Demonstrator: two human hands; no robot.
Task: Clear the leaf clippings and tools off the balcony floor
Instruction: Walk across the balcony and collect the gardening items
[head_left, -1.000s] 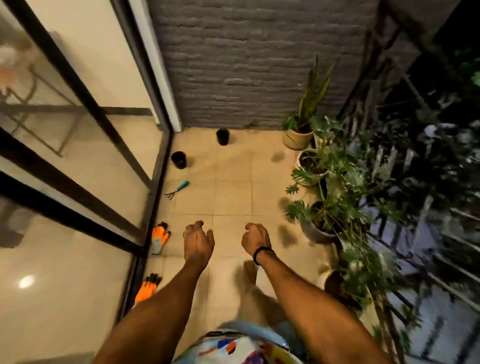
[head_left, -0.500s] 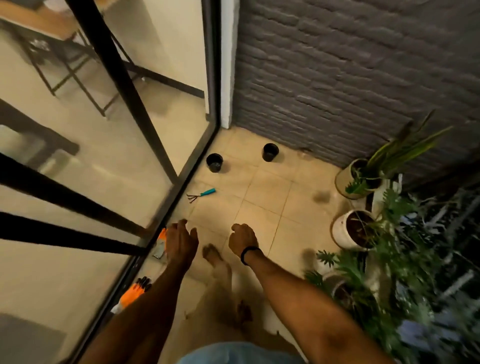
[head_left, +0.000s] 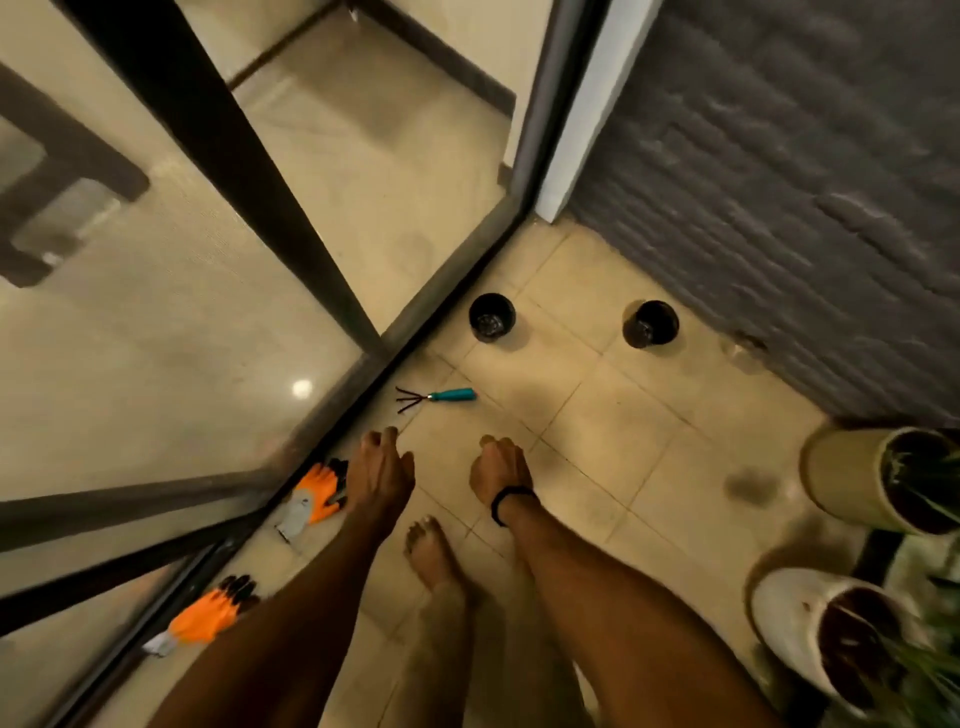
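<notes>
— Both hands are pictured over the balcony floor (head_left: 613, 415); is anything gripped?
— Nothing: left hand (head_left: 376, 475) and right hand (head_left: 501, 467) are loosely curled, empty.
— And the tools?
— A teal hand rake (head_left: 436, 399) is seen just ahead, beside the door track (head_left: 441, 291); an orange glove (head_left: 317, 493) lies just beside the left hand, a second glove (head_left: 210, 616) farther back.

Dim warm light; motion blur; wide-angle edge distortion; glass glare

Bare arms (head_left: 322, 597), bare foot (head_left: 434, 556), thin black wristband (head_left: 506, 501) at right hand (head_left: 501, 470).
</notes>
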